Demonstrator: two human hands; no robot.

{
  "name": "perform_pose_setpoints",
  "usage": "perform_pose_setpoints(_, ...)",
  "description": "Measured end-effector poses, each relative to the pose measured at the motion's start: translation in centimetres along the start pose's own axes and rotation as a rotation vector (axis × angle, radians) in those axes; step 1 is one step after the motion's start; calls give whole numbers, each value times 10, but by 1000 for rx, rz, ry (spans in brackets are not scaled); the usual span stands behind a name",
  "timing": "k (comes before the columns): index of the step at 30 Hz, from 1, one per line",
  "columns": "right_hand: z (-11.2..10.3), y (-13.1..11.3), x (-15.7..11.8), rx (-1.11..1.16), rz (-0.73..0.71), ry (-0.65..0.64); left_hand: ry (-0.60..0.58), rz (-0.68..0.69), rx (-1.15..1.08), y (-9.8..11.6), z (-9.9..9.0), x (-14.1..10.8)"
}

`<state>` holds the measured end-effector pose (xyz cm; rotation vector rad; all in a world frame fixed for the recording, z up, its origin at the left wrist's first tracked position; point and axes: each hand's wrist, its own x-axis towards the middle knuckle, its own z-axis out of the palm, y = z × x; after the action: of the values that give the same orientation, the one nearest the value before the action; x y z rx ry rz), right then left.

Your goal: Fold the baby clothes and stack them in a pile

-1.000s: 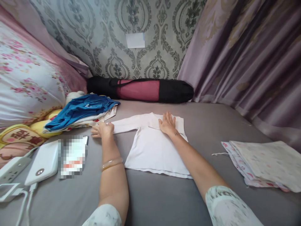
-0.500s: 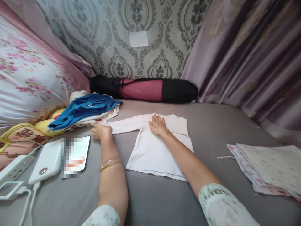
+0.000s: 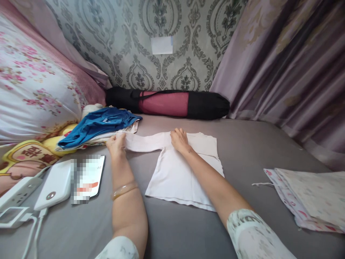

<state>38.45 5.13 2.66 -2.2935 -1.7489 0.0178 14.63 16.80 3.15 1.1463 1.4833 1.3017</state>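
Note:
A white long-sleeved shirt (image 3: 178, 176) lies on the grey bed sheet, its left-side sleeve stretched out and the other side folded inward over the body. My left hand (image 3: 116, 144) is closed on the cuff end of that sleeve, which is raised a little off the sheet. At the shoulder, where the sleeve joins the body, my right hand (image 3: 180, 139) has its fingers curled in on the fabric; the fingertips are partly hidden.
A blue garment (image 3: 105, 124) tops a clothes pile behind my left hand. Nearby lie a phone (image 3: 91, 180), a white power bank (image 3: 55, 185) and a power strip (image 3: 20, 192). Folded cloths (image 3: 312, 198) sit at right. A black-and-pink rolled bag (image 3: 164, 103) lies along the wall.
My left hand has lifted the sleeve end slightly and moved a little away from me. My right hand has gone from lying flat on the shirt to curling its fingers at the shoulder.

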Motion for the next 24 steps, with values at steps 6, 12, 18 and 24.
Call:
perform_pose_setpoints(6,4,-16,3,137,-82,-243,-29,-189,-558,25,9,-5)
perform_pose_setpoints(12,-2,-22,5,133,-49,-344,-311,-131,-828,38,21,-14)
perform_pose_setpoints(18,-6,-41,12,66,47,-382,-346,-106,-862,54,44,-30)
perform_pose_setpoints(24,-8,-35,19,144,68,-417,-402,-6,-809,58,61,-40)
